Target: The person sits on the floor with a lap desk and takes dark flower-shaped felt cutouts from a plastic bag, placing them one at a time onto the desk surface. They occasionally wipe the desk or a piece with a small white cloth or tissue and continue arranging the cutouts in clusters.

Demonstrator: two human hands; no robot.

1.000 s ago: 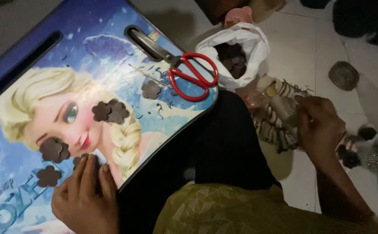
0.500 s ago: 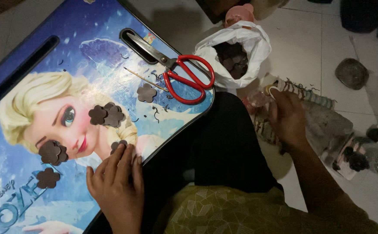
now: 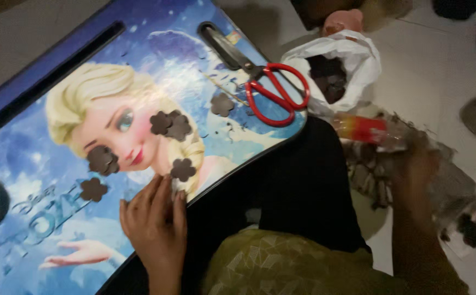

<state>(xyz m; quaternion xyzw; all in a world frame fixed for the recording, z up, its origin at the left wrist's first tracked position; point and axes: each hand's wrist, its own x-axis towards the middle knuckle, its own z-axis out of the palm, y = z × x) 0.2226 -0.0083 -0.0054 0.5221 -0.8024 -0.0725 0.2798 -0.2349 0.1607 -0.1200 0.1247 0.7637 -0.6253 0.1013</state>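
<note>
The left hand [image 3: 153, 221] lies flat, fingers spread, on the blue printed lap table [image 3: 41, 229] at lower centre, fingertips beside a brown flower-shaped cutout [image 3: 183, 170]. A light fingertip slide would best gather it. The right hand [image 3: 415, 180], blurred at right, possibly grips a clear plastic bottle [image 3: 369, 131].

Scissors [image 3: 273, 93] and flower cutouts [image 3: 171, 124] lie on the lap table [image 3: 41, 164]; the bag [image 3: 352, 60] sits right of it.

A home was suggested, with craft work done on the floor. A child's blue lap desk [image 3: 139, 136] printed with a cartoon figure was laid over pale floor tiles [image 3: 440, 71]; red-handled scissors [image 3: 265, 87] and brown flower cut-outs [image 3: 169, 124] were spread on it, and a white plastic bag [image 3: 352, 60] was set beside.
</note>
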